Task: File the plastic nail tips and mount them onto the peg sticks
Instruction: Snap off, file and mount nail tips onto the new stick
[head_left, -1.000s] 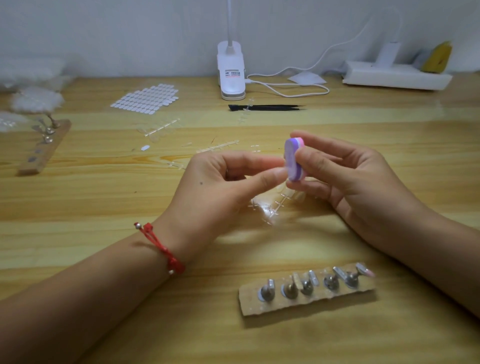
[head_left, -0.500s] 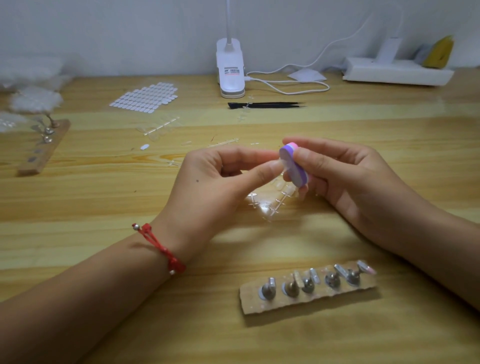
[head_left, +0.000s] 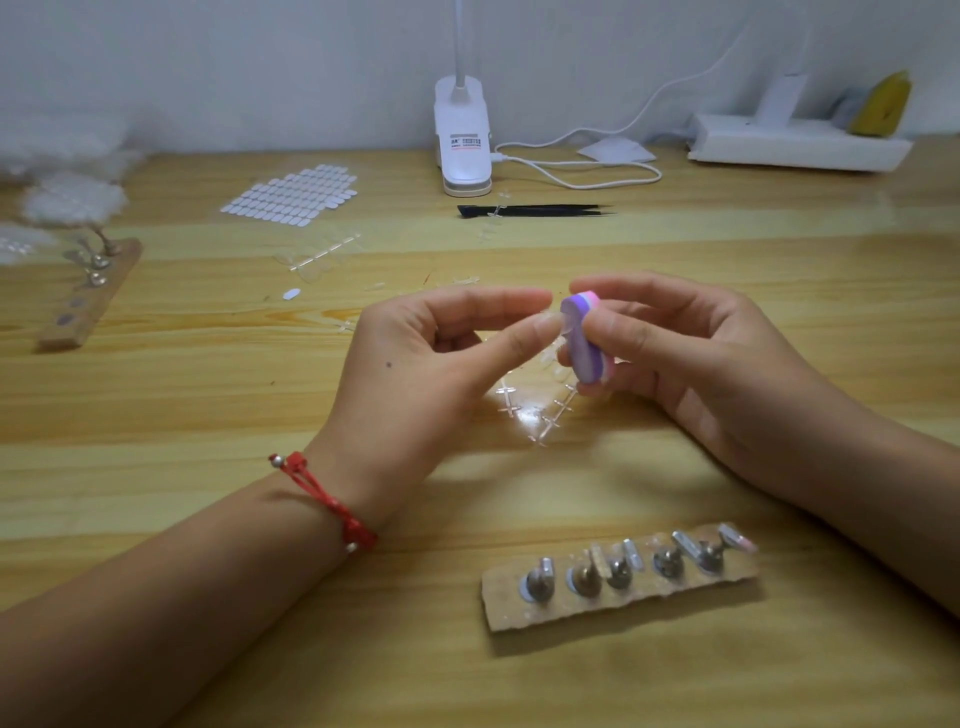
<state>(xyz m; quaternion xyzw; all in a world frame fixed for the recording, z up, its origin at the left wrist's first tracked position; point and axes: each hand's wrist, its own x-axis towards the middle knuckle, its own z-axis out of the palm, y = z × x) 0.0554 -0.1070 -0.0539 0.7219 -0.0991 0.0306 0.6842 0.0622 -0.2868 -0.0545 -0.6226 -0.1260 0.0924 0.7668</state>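
My right hand (head_left: 691, 358) grips a small purple and pink filing block (head_left: 584, 345) between thumb and fingers. My left hand (head_left: 431, 364) pinches a clear plastic nail tip (head_left: 555, 323) between thumb and forefinger, held against the block's purple face. Below the hands a clear sprue with more nail tips (head_left: 540, 410) lies on the table. Nearer to me sits a cardboard strip (head_left: 618, 597) carrying several metal peg sticks (head_left: 670, 558), some with clear tips on them.
A second peg board (head_left: 88, 291) lies at the far left beside white fluffy material (head_left: 72, 197). A sheet of adhesive tabs (head_left: 291, 195), loose sprues (head_left: 324, 254), black tweezers (head_left: 535, 210), a clip lamp base (head_left: 464, 143) with cable and a white power strip (head_left: 795, 148) stand further back.
The filing block has tilted and slid down along the nail tip, its lower end swinging toward my right palm. My left hand stays in place, pinching the tip.
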